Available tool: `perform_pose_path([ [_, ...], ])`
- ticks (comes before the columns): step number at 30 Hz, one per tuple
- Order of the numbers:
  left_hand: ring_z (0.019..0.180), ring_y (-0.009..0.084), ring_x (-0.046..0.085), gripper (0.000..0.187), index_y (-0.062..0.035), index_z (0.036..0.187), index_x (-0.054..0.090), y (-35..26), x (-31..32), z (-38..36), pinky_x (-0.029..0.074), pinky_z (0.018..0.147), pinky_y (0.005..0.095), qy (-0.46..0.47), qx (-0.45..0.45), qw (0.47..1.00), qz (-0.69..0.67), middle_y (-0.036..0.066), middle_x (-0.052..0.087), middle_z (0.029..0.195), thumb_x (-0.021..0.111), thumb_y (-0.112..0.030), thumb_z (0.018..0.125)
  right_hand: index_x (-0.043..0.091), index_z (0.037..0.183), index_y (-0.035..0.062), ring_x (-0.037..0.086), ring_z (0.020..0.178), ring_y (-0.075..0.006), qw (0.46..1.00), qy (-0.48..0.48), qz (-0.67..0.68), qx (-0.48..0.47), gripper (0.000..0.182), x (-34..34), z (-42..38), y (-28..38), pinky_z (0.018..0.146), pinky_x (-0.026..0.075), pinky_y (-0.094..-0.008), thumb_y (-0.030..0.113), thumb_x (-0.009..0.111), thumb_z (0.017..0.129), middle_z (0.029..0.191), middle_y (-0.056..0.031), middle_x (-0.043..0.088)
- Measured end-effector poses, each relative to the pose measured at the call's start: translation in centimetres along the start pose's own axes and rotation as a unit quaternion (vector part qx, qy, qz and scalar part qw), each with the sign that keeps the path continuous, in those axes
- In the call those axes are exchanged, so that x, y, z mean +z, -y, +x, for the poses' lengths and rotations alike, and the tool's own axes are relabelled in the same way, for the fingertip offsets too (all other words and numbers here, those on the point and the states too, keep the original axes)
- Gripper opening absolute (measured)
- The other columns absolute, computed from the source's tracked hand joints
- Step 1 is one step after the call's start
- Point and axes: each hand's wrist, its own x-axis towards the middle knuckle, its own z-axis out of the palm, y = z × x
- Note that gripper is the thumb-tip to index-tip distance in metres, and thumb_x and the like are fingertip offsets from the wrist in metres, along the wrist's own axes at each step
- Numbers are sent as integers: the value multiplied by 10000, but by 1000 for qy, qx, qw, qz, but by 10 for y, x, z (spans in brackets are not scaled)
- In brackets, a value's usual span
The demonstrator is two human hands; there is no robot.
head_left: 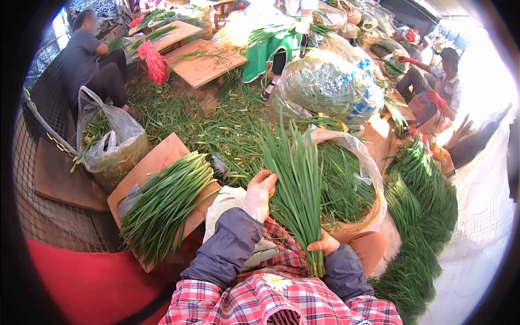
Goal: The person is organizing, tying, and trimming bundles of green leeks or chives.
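A bundle of long green garlic chives [297, 187] stands nearly upright before my chest, leaf tips pointing away from me. My right hand [324, 244] is wrapped round its lower stem end. My left hand [260, 194] is at the bundle's left edge with fingers curled; whether leaves are pinched in them is hidden. Left of me, a pile of chives [168, 200] lies on a wooden board [169, 149], pale ends toward the upper right. Just beyond the bundle, loose chives [346, 181] lie inside an opened clear plastic bag [374, 168].
Tied chive bundles [422, 216] are heaped at right. A plastic bag of greens [114, 146] stands at left. Loose leaves cover the floor [211, 124]. Farther off are a large wrapped bale [336, 81], red ties [153, 62] and seated people [92, 59] [441, 81].
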Motion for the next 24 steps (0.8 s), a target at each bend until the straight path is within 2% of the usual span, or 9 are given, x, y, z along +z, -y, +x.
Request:
perform_pose_path([
  [3, 460, 80, 443, 99, -62, 917, 603, -16, 17, -8, 351, 411, 203, -54, -32, 998, -17, 21, 630, 765, 600, -127, 842, 509, 1177, -9, 586, 793, -192, 1000, 5, 3, 7, 655, -4, -7, -7, 704, 479, -315, 179, 779, 610, 925, -91, 614],
  [4, 485, 95, 498, 148, -66, 927, 634, -36, 8, -8, 387, 396, 215, 46, 9, 995, 84, 24, 639, 785, 595, -187, 852, 512, 1172, -8, 586, 802, -194, 1000, 13, 9, 3, 647, -10, -7, -13, 709, 478, -316, 176, 777, 611, 931, -92, 616],
  [7, 640, 107, 509, 356, -80, 1129, 566, -70, -2, 17, 396, 465, 244, -48, 131, 973, 184, 52, 618, 947, 580, -276, 832, 516, 1161, -6, 588, 813, -198, 1000, 23, 20, -1, 628, -13, -9, -18, 709, 480, -321, 173, 772, 616, 940, -95, 618],
  [9, 838, 186, 561, 457, -34, 1203, 527, -87, 8, 27, 446, 661, 303, -123, 241, 921, 279, 108, 605, 1058, 607, -251, 809, 515, 1161, -3, 589, 813, -200, 1000, 20, 14, -8, 621, -16, -11, -20, 701, 482, -327, 170, 767, 620, 943, -97, 618],
  [11, 997, 235, 577, 412, -29, 1144, 577, -92, -15, 65, 440, 839, 335, -7, 309, 840, 446, 128, 578, 1147, 627, -242, 795, 512, 1166, -1, 590, 808, -203, 1000, 15, -2, -20, 618, -22, -10, -25, 689, 486, -333, 163, 762, 625, 947, -101, 618],
  [14, 1064, 275, 550, 371, -63, 1059, 632, -101, 15, 71, 410, 913, 351, 69, 242, 807, 534, 157, 563, 1192, 649, -279, 758, 510, 1169, 0, 591, 792, -207, 999, 19, 26, -12, 618, -10, -10, -16, 671, 490, -338, 154, 760, 626, 940, -103, 614],
  [17, 1053, 271, 561, 316, -60, 958, 673, -76, 16, 98, 414, 912, 356, 111, 428, 678, 586, 148, 593, 1151, 657, -288, 740, 504, 1177, 2, 592, 773, -210, 999, 16, 52, -2, 631, 1, -13, -7, 669, 491, -341, 153, 764, 622, 932, -103, 610],
  [21, 883, 264, 615, 250, -24, 935, 674, -93, 52, 78, 415, 891, 351, 190, 71, 677, 708, 143, 664, 934, 633, -172, 738, 513, 1135, 3, 597, 747, -213, 999, 4, 51, 8, 604, 0, -17, -7, 647, 501, -342, 169, 776, 617, 909, -103, 604],
  [24, 772, 194, 612, 223, -26, 883, 677, -71, 36, 101, 413, 812, 315, 142, 117, 861, 473, 115, 675, 802, 606, -202, 765, 524, 1111, 4, 601, 728, -218, 999, 15, 52, -3, 571, 0, -17, -7, 626, 505, -349, 161, 772, 621, 891, -105, 602],
])
